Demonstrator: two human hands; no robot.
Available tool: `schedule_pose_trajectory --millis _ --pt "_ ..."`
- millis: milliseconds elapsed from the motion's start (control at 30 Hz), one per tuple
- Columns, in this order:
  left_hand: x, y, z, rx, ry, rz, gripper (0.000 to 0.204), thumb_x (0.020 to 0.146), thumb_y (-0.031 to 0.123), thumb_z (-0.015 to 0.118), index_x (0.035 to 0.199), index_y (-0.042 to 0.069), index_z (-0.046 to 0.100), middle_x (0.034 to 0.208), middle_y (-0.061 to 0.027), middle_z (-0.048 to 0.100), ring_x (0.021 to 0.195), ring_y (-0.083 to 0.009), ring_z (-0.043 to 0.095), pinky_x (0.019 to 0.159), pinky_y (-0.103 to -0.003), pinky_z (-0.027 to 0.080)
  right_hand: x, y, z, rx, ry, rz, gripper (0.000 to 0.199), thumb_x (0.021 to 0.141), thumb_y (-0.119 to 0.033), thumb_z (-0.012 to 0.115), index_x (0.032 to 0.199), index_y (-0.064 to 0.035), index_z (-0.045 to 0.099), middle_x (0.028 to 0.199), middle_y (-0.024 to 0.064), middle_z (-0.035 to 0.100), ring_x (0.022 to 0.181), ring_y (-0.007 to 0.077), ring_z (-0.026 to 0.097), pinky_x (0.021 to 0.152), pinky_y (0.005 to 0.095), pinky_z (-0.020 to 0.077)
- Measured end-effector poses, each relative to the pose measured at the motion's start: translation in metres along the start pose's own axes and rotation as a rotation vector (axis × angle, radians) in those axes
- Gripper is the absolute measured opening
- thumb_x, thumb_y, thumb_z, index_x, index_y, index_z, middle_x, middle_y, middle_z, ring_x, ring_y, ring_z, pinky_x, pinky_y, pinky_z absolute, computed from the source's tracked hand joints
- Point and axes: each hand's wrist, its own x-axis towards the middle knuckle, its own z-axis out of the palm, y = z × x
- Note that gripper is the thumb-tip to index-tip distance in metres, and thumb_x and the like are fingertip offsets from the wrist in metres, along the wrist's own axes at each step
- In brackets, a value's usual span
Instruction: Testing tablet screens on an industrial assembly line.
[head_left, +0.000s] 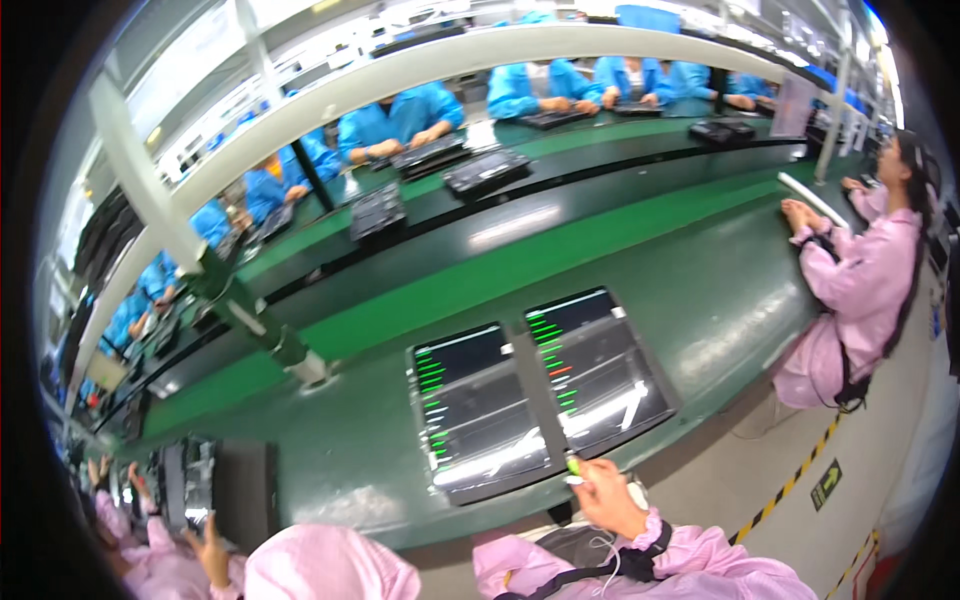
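Observation:
My right hand (607,497) comes in from the lower right in a pink sleeve with a black band at the wrist. Its fingers are closed around a slim pen-like tool (573,466) with a yellow-green part. The tool's end is at the near edge of the right display panel (598,368), which shows green lines and one red line. Beside it lies the left display panel (478,400), lit with green lines. Both lie flat, and glare covers their near parts. My left hand cannot be made out; pink cloth (505,558) fills the lower middle.
The panels lie on a dark green bench (350,455). At left stands a post (245,315), near a stack of dark panels (190,480) and a co-worker's raised hand (210,550). A pink-clad person (860,265) sits at right. Blue-clad workers (425,105) handle black units across the line.

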Motion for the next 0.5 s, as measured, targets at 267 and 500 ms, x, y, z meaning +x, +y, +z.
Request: schedule_pose_trajectory --millis 267,500 --pt "0.009 -0.001 -0.019 -0.322 0.089 0.189 0.050 0.092 0.031 0.044 0.126 -0.005 0.038 0.134 -0.0202 0.038 0.121 -0.0308 0.042 0.106 -0.048 0.023 0.001 -0.001 -0.003 -0.018 -0.032 -0.025 0.044 0.070 0.002 0.057 0.113 0.0046 0.055 0.071 0.0124 0.057 0.077 0.0322 0.056 0.079 0.0388 0.0429" --pt "-0.097 -0.136 0.046 0.009 0.071 -0.835 0.056 0.098 0.041 0.025 0.135 0.000 0.025 0.137 -0.0195 0.032 0.129 -0.0264 0.031 0.107 -0.038 0.023 0.005 0.005 0.005 -0.032 0.050 -0.169 0.027 0.059 0.004 0.055 0.085 0.0082 0.056 0.079 0.0174 0.062 0.066 0.0323 0.058 0.077 0.0405 0.0428"
